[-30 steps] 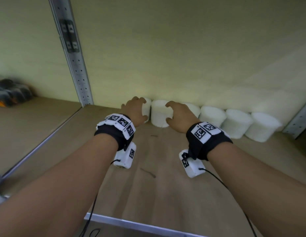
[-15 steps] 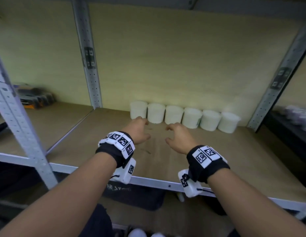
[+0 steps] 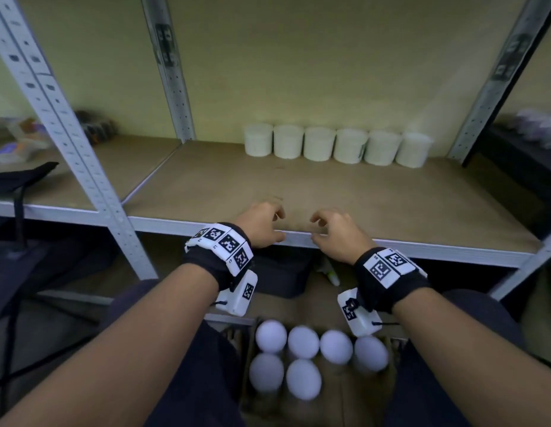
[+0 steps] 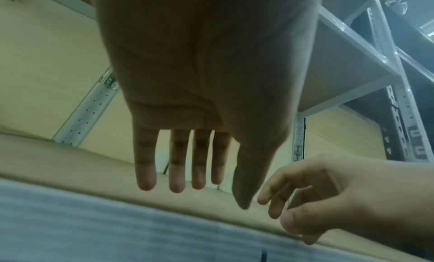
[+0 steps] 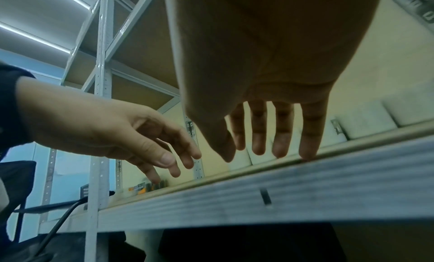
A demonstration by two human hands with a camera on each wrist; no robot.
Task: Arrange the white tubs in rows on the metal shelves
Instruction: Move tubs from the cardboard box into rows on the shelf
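Several white tubs (image 3: 335, 144) stand in one row against the back wall of the metal shelf (image 3: 329, 195). More white tubs (image 3: 303, 342) sit in a cardboard box below, between my knees. My left hand (image 3: 263, 224) and right hand (image 3: 337, 234) hover side by side over the shelf's front edge, both empty with fingers loosely spread. The left wrist view shows the left hand's fingers (image 4: 175, 173) straight and the right hand (image 4: 328, 197) beside them. In the right wrist view the right hand's fingers (image 5: 258, 134) hang straight above the shelf rail (image 5: 281, 197).
Grey perforated uprights (image 3: 71, 143) frame the bay. The neighbouring left shelf holds blurred clutter (image 3: 18, 140). A dark chair (image 3: 21, 180) stands at far left. A dark bin (image 3: 280, 274) and a bottle (image 3: 329, 271) lie under the shelf.
Both hands have let go of the tubs at the back row and drawn back toward the shelf's front edge. The view has pulled back and tilted down, revealing the box of tubs.
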